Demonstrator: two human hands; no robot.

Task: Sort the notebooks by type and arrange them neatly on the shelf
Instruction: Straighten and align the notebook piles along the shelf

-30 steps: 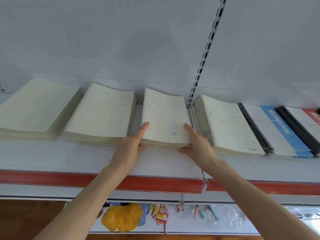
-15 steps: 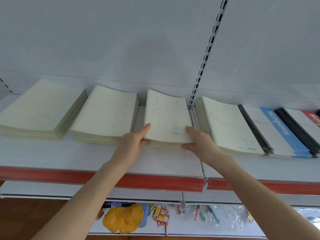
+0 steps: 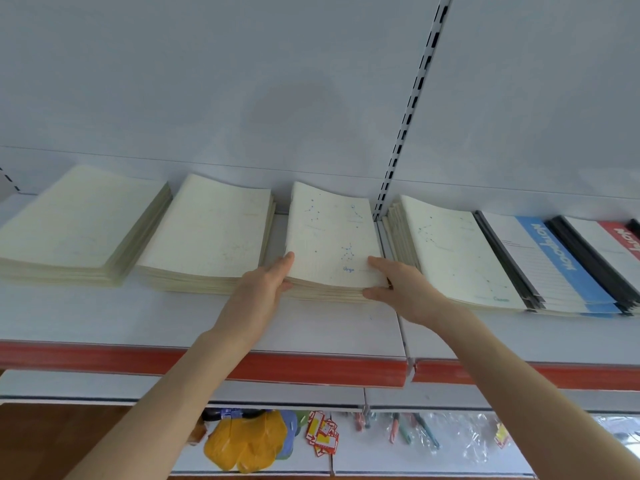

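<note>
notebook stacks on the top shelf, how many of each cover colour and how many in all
cream-cover stacks: 4 (far-left stack, second stack, Virgo stack gripped by left hand and right hand, stack right of the upright)
blue-stripe stack: 1
red-stripe stack: 1
total: 6 stacks

Backdrop: I see a pale grey back panel (image 3: 207,81) split by a slotted upright rail (image 3: 412,109). Bottom of view, left to right: brown wooden floor (image 3: 52,441), a yellow bagged item (image 3: 247,441), red-and-white carded packets (image 3: 323,434) just beside it, and pens in clear wrap (image 3: 408,431) further right.
</note>
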